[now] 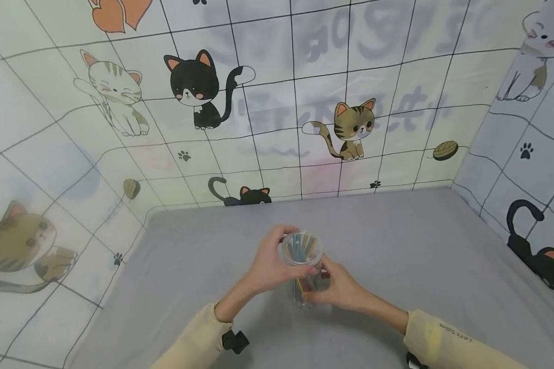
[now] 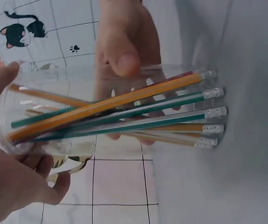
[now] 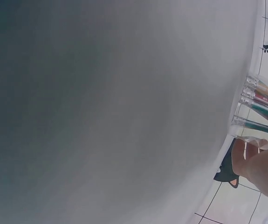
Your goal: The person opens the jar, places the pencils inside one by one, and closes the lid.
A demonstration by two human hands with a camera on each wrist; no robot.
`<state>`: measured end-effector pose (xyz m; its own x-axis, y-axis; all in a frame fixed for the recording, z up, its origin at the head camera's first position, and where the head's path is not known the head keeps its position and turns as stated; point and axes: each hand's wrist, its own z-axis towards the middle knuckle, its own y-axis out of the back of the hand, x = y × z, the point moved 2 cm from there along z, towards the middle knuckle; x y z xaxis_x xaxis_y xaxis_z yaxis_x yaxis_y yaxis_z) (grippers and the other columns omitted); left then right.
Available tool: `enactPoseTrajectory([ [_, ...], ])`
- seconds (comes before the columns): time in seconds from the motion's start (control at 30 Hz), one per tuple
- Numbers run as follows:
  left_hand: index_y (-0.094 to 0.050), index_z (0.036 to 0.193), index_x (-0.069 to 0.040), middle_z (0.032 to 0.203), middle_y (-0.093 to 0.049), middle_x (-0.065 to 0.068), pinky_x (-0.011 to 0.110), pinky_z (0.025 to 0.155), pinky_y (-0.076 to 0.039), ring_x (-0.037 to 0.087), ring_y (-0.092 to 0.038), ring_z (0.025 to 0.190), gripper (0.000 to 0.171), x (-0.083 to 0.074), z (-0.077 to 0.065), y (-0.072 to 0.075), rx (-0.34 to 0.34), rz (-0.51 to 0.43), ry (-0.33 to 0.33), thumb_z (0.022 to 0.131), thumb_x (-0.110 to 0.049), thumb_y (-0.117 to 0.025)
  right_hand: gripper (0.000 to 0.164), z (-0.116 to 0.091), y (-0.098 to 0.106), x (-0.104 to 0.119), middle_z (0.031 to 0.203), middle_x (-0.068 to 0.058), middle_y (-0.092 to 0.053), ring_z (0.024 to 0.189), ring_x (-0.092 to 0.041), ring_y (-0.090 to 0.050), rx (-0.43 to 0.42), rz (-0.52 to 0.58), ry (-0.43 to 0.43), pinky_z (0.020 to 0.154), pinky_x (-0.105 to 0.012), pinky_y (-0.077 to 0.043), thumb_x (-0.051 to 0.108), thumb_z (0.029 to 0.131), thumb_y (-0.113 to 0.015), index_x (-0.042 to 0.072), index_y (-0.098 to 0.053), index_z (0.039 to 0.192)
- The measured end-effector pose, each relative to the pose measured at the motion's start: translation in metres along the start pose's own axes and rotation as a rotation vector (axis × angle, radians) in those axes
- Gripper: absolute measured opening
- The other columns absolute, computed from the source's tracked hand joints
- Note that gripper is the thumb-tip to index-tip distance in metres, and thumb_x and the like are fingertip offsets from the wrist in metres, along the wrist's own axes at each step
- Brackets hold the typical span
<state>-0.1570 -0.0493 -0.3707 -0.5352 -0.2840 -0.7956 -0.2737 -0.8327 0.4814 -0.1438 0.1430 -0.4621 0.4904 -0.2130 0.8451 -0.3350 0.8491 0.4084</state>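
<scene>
A clear cylindrical jar stands upright over the grey table, held between both hands. Inside it are several pencils, orange, green and dark red, with silver eraser ends toward the bottom. My left hand grips the jar near its round top, thumb on the near side and fingers reaching round the far side. Lower down, my right hand holds the jar's right side, its fingers showing through the clear wall in the left wrist view. Part of the right hand appears at the edge of the right wrist view.
A grey cloth covers the table. Behind and at both sides hangs a white gridded curtain printed with cats and paw prints. Dark wrist devices sit at the cream sleeves.
</scene>
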Motion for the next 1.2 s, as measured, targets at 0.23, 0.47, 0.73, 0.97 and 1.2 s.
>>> enactPoseTrajectory([
  [0.23,-0.056,0.139,-0.008,0.132,-0.057,-0.002,0.047,0.104,-0.038,0.017,-0.049,0.123,0.07,0.01,0.009,0.012,0.179,-0.104,0.008,0.076,-0.019,-0.086,0.078,0.0,0.003,0.003,0.127,-0.003,-0.063,0.112,-0.022,-0.06,0.023,-0.024,0.002,0.088,-0.044,-0.052,0.024,0.08,-0.085,0.01,-0.044,0.145],
  [0.47,-0.055,0.14,-0.006,0.132,-0.061,-0.002,0.045,0.106,-0.039,0.017,-0.052,0.125,0.069,0.017,0.013,0.016,0.267,-0.155,-0.036,0.079,-0.017,-0.084,0.073,0.002,0.006,0.002,0.126,-0.004,-0.064,0.111,-0.024,-0.06,0.06,-0.042,-0.029,0.086,-0.042,-0.053,0.026,0.08,-0.085,0.008,-0.048,0.141],
  [0.73,-0.043,0.151,-0.011,0.143,-0.054,0.001,0.048,0.107,-0.036,0.018,-0.045,0.133,0.084,0.015,0.007,0.014,0.242,-0.12,-0.057,0.082,-0.043,-0.081,0.077,0.003,0.009,0.003,0.126,-0.003,-0.063,0.114,-0.025,-0.06,0.076,-0.053,-0.031,0.088,-0.044,-0.053,0.027,0.08,-0.085,0.008,-0.046,0.143],
  [0.97,-0.025,0.158,-0.011,0.155,-0.039,0.004,0.053,0.109,-0.033,0.02,-0.034,0.142,0.117,0.017,-0.006,0.016,0.183,-0.014,-0.049,0.073,-0.08,-0.066,0.089,0.001,0.015,0.009,0.132,-0.004,-0.06,0.12,-0.026,-0.056,0.099,-0.061,-0.056,0.093,-0.048,-0.051,0.03,0.076,-0.088,0.007,-0.041,0.147],
  [1.2,-0.027,0.157,-0.006,0.157,-0.034,0.015,0.065,0.11,-0.023,0.034,-0.027,0.145,0.104,0.022,-0.032,0.035,0.107,0.155,-0.025,0.086,-0.081,-0.045,0.086,0.0,0.039,0.019,0.133,-0.004,-0.059,0.122,-0.028,-0.056,0.083,-0.147,-0.026,0.094,-0.053,-0.049,0.033,0.075,-0.089,0.012,-0.043,0.144],
])
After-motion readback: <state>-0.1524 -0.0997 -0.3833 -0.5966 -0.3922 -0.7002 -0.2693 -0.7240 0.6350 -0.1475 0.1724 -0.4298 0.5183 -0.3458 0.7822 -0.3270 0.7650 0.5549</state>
